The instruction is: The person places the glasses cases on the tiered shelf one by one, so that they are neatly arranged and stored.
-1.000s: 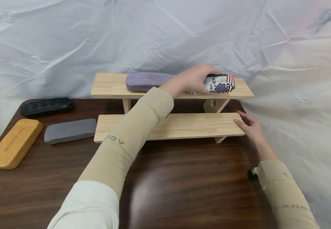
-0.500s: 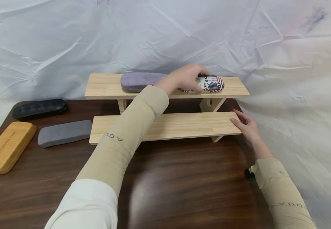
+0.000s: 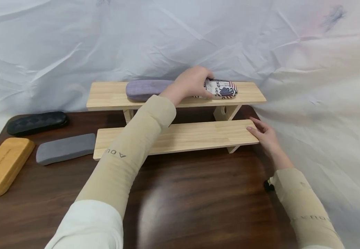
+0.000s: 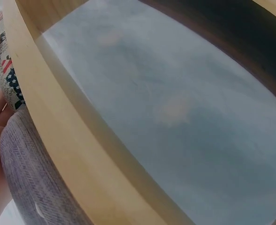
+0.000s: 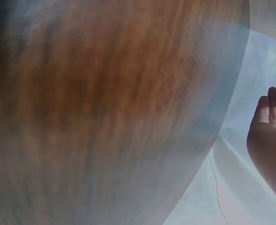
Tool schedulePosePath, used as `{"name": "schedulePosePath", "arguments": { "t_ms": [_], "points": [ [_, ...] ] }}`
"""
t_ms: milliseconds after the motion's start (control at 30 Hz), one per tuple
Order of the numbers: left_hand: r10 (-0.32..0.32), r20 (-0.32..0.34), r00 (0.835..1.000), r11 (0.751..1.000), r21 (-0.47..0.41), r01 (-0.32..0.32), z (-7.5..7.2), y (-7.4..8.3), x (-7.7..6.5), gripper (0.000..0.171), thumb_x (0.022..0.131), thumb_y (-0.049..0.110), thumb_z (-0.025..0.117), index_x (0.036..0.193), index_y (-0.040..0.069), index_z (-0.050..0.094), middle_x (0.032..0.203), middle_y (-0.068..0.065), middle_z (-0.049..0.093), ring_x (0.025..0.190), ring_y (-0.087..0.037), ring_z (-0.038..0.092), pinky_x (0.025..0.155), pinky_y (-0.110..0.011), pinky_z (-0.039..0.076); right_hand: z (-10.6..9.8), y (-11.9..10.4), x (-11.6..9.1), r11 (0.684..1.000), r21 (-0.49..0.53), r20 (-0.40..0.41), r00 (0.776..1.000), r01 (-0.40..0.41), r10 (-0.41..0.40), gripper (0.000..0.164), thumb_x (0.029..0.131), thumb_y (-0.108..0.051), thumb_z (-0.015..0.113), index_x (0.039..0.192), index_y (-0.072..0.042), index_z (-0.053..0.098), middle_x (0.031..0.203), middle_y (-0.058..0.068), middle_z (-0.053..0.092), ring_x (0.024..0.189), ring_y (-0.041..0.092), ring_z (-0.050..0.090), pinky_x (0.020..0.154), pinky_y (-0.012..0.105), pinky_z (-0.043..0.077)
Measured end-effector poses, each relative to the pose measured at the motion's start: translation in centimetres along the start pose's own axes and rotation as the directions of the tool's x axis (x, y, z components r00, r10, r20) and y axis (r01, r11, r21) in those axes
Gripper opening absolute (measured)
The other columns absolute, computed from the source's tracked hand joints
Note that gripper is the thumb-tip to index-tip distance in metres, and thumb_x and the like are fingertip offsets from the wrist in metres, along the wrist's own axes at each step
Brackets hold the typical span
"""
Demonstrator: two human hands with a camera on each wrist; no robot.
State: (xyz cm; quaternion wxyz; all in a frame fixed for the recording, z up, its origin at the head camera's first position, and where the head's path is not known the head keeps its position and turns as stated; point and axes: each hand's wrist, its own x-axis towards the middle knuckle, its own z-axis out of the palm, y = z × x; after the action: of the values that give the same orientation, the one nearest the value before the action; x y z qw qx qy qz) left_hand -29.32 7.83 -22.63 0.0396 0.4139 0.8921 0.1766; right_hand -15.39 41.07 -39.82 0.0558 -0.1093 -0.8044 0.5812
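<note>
On the upper board of a two-tier wooden shelf, my left hand grips a glasses case with newspaper and flag print from above. The thumb is on its near side and the fingers reach behind. To its left lies a purple fabric glasses case, partly behind my wrist. In the left wrist view the printed case and purple case lie end to end, seemingly touching. My right hand holds the right end of the lower board, thumb on top, other fingers partly hidden.
Left of the shelf, on the dark wood table, lie a black quilted case, a grey case and a mustard-yellow case. White sheeting hangs behind and to the right.
My left hand has slid the printed case leftward along the upper board, towards the purple case. The whole head view has shifted slightly. My right hand stays at the lower board's end.
</note>
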Motion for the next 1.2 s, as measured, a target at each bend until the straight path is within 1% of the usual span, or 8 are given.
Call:
{"name": "schedulePosePath", "arguments": {
  "t_ms": [100,300,433,567,733,900,1033,1200],
  "points": [
    [-0.034,-0.011,0.999,0.999,0.020,0.035,-0.1,-0.4,-0.4,0.070,0.093,0.044,0.081,0.151,0.011,0.060,0.142,-0.003,0.067,0.122,-0.018,0.061,0.112,-0.033,0.050,0.8,-0.2,0.5,1.000,0.019,0.015,1.000,0.009,-0.010,0.065,0.101,-0.023,0.075,0.160,-0.014,0.049,0.145,0.002,0.058,0.107,-0.006,0.060,0.082,0.007,0.054],
    [-0.042,-0.024,0.999,0.997,0.065,0.044,-0.3,-0.7,-0.7,0.074,0.092,0.048,0.081,0.152,0.010,0.058,0.141,-0.004,0.067,0.123,-0.019,0.060,0.113,-0.036,0.050,1.3,-0.3,1.0,0.998,0.060,0.020,0.999,0.031,-0.032,0.066,0.101,-0.020,0.075,0.160,-0.008,0.047,0.126,-0.015,0.061,0.103,-0.005,0.061,0.079,0.007,0.054],
    [-0.032,-0.032,0.999,0.992,0.118,0.036,-0.3,-0.7,-1.0,0.082,0.091,0.052,0.081,0.155,0.010,0.054,0.148,-0.005,0.063,0.132,-0.020,0.059,0.118,-0.037,0.048,1.1,-0.2,1.1,0.998,0.063,0.022,0.999,0.032,-0.033,0.065,0.101,-0.020,0.075,0.160,-0.009,0.048,0.127,-0.013,0.060,0.103,-0.006,0.062,0.080,0.007,0.055],
    [0.003,-0.038,0.999,0.988,0.153,0.002,-0.4,-0.7,-2.0,0.084,0.092,0.051,0.081,0.157,0.008,0.051,0.156,-0.007,0.057,0.143,-0.024,0.054,0.125,-0.038,0.042,1.1,-0.1,1.0,0.999,0.033,0.022,0.999,0.031,-0.032,0.063,0.102,-0.020,0.074,0.160,-0.013,0.050,0.128,-0.014,0.060,0.104,-0.008,0.062,0.081,0.007,0.055],
    [0.030,-0.057,0.998,0.986,0.167,-0.020,-1.2,-1.0,-4.1,0.080,0.095,0.048,0.079,0.158,0.010,0.049,0.163,-0.006,0.051,0.153,-0.025,0.047,0.131,-0.039,0.034,1.1,0.2,1.2,0.999,0.044,0.018,0.999,0.030,-0.031,0.061,0.102,-0.021,0.074,0.158,-0.016,0.052,0.126,-0.017,0.061,0.103,-0.006,0.062,0.081,0.007,0.055],
    [0.054,-0.113,0.992,0.991,0.125,-0.040,-2.1,-2.0,-6.7,0.078,0.096,0.042,0.079,0.159,0.009,0.048,0.166,-0.008,0.047,0.158,-0.027,0.040,0.135,-0.041,0.027,0.9,0.3,1.5,0.998,0.052,0.015,1.000,0.021,-0.022,0.063,0.101,-0.022,0.075,0.159,-0.016,0.051,0.135,-0.008,0.060,0.103,-0.005,0.061,0.080,0.007,0.055],
    [0.074,-0.158,0.985,0.994,0.097,-0.060,-2.7,-3.1,-8.7,0.074,0.096,0.036,0.080,0.158,0.008,0.050,0.166,-0.010,0.047,0.158,-0.029,0.039,0.135,-0.043,0.026,0.8,0.3,1.5,0.999,0.047,0.015,1.000,0.015,-0.016,0.064,0.101,-0.023,0.075,0.160,-0.014,0.050,0.140,-0.001,0.058,0.103,-0.005,0.061,0.080,0.007,0.055],
    [0.073,-0.192,0.979,0.996,0.070,-0.061,-3.2,-4.5,-11.7,0.071,0.096,0.031,0.081,0.156,0.007,0.052,0.165,-0.012,0.049,0.156,-0.031,0.042,0.134,-0.045,0.028,0.8,0.3,1.6,0.999,0.031,0.015,1.000,0.014,-0.014,0.065,0.101,-0.023,0.075,0.160,-0.013,0.049,0.139,-0.004,0.059,0.103,-0.005,0.061,0.081,0.006,0.054]
  ]
}}
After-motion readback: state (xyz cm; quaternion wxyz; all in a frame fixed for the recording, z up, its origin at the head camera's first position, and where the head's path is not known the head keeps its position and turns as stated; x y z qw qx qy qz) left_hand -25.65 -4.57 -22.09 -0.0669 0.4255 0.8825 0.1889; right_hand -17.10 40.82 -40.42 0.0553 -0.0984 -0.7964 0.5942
